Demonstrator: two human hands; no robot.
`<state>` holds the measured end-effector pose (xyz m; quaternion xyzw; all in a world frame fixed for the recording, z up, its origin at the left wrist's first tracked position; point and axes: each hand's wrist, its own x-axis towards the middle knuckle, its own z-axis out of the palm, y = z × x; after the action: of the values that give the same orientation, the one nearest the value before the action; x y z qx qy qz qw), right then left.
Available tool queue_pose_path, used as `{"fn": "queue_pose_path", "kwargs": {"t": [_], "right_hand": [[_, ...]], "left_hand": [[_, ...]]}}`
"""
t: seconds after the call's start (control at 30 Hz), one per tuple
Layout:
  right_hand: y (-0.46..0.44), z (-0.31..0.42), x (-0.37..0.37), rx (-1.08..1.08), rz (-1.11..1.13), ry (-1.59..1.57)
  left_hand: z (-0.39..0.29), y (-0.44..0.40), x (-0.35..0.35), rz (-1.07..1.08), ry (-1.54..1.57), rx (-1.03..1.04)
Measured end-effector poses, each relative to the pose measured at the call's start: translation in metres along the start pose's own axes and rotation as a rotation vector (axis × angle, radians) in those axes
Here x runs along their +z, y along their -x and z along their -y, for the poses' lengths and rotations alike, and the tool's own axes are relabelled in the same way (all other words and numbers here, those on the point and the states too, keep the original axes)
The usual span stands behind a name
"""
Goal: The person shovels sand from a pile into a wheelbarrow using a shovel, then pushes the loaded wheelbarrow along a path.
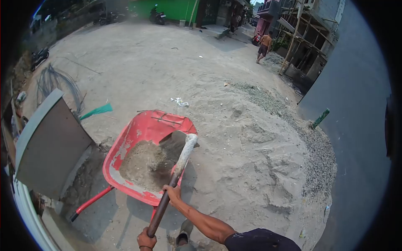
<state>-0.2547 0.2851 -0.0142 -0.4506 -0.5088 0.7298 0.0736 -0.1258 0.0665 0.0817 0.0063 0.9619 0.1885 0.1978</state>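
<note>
Dusty ground [117, 62] spreads out in hard sunlight; taking the red barrow [140, 125] as the dial's middle, I see a green wall [169, 11] far off at twelve o'clock and scaffolding [293, 38] towards two. Just left of those poles, between one and two, a person [264, 45] in dark shorts is on foot, well apart from the barrow. Sand [140, 163] lies inside it, and a hoe [180, 164] slants over from six o'clock, its dark blade [173, 140] on the barrow's two o'clock side. At five, the right hand [172, 193] is clamped round the handle [161, 214]; at six, the left hand [146, 239] is closed round it too, lower down. Near the barrow at three spreads a sand heap [251, 154], with gravel [320, 171] along its outer edge. At nine leans a curved panel [54, 146]; at ten lie a green cloth [97, 111] and, beyond it, a tangle of wire [63, 83].
</note>
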Motion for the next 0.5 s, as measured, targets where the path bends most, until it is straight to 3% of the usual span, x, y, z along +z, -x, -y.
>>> {"fn": "queue_pose_path", "kwargs": {"t": [0.07, 0.1, 0.17, 0.33, 0.5], "right_hand": [[0.017, 0.039, 0.000, 0.013, 0.058, -0.144], [0.022, 0.059, -0.005, 0.014, 0.115, -0.277], [0.013, 0.079, -0.031, -0.045, 0.085, -0.280], [0.025, 0.118, -0.151, -0.174, -0.202, -0.259], [0.050, 0.159, -0.298, -0.282, -0.351, -0.353]], "left_hand": [[0.035, -0.027, 0.029, -0.040, 0.042, 0.158], [0.017, -0.029, 0.023, -0.085, 0.110, 0.075], [-0.018, -0.031, 0.022, -0.008, 0.081, 0.110], [-0.090, 0.010, 0.062, 0.161, 0.168, 0.340], [-0.181, 0.049, 0.110, 0.308, 0.185, 0.532]]}}
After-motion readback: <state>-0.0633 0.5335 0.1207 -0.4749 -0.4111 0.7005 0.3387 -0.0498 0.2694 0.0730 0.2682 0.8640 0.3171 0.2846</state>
